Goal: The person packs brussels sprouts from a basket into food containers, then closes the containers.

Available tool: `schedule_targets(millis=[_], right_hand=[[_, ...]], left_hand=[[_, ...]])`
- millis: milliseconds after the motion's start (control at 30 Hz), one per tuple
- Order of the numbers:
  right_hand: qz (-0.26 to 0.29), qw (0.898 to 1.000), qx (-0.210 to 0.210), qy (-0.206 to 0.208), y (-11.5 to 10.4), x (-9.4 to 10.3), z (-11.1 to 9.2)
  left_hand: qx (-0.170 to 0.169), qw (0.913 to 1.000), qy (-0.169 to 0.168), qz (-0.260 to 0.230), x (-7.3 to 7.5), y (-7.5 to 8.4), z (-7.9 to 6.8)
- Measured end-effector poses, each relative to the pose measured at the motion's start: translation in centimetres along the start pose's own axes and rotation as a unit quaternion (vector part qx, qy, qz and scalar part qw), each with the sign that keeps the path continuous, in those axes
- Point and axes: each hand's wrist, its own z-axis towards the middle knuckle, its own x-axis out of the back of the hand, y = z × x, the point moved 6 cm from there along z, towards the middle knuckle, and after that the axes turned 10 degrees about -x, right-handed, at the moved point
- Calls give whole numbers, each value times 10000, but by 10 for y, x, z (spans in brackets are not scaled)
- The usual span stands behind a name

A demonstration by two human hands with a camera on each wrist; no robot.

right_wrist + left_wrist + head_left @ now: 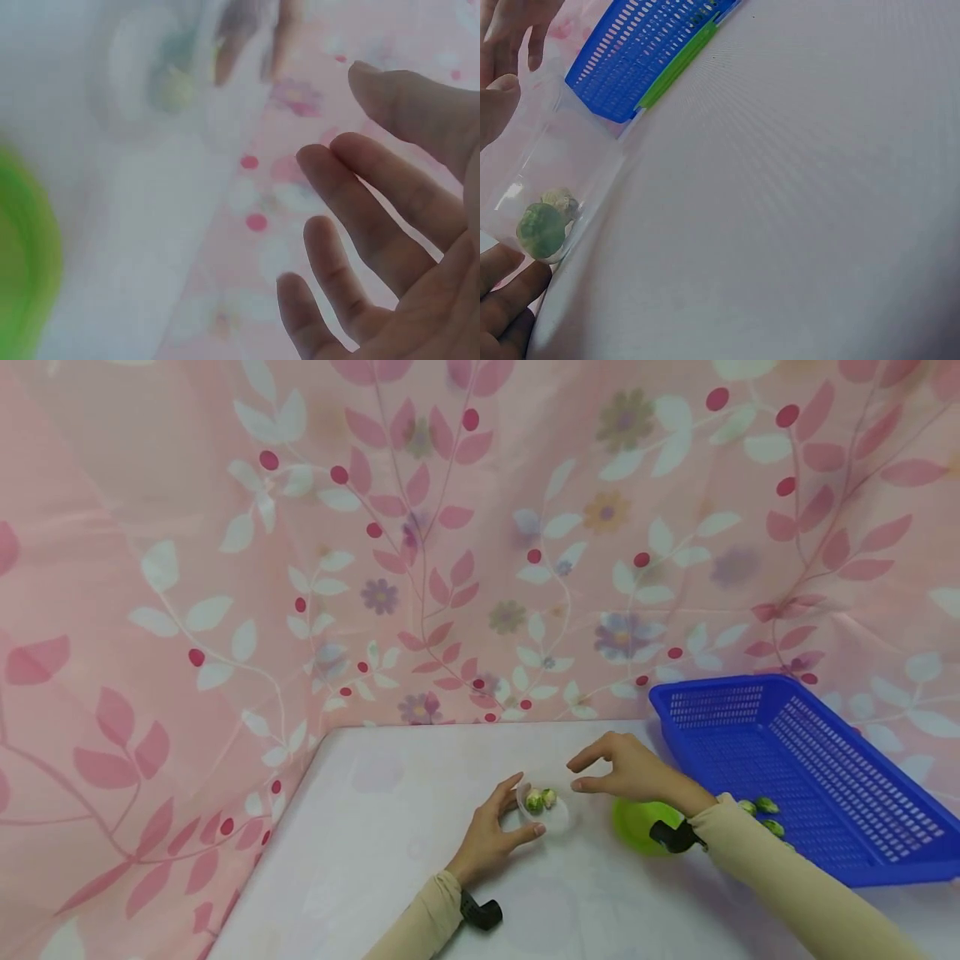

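My left hand [487, 833] holds a clear plastic container [557, 817] upright on the white table, thumb on the near side and fingers on the far side. Two small Brussels sprouts [534, 800], green with pale ends, lie at its bottom; they also show through the wall in the left wrist view. To the right of the container, my right hand [628, 768] hovers above the table with thumb and fingers spread apart. Nothing is between its fingers [367, 217]. Partly hidden beneath the right wrist is a round, bright green dish [632, 827].
A large blue perforated basket [862, 768] stands at the right with several sprouts [768, 805] inside, partly covered by the right sleeve. Behind the white table [360, 835] hangs a pink floral curtain [450, 568], which also runs down the left side.
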Motion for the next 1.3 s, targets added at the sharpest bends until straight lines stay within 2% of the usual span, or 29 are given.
schedule_targets(millis=[133, 333, 533, 633, 733, 900, 1033, 1300], right_hand=[[74, 9996, -287, 25, 7, 28, -12], [-38, 9963, -720, 462, 26, 72, -27], [-185, 9914, -1117, 659, 60, 108, -43], [-189, 9892, -1327, 594, 82, 118, -55], [-44, 9894, -1406, 361, 104, 124, -69], [148, 9893, -1422, -278, 137, 122, -89], [-123, 9878, -1403, -670, 158, 115, -100], [-18, 9756, -1813, -1237, 190, 106, -122]], left_hand=[[36, 10000, -12, -10, 0, 0, -1], [-70, 10000, -34, -31, 2, 1, -2], [-51, 10000, -34, -17, 1, 0, 0], [-66, 10000, -42, -8, 0, -1, 0], [-40, 10000, -65, -4, -1, -1, 0], [-1, 9999, -100, -71, -1, -1, -2], [-62, 10000, -40, -18, 1, 0, -2], [-43, 10000, -69, -43, 1, 1, 1]])
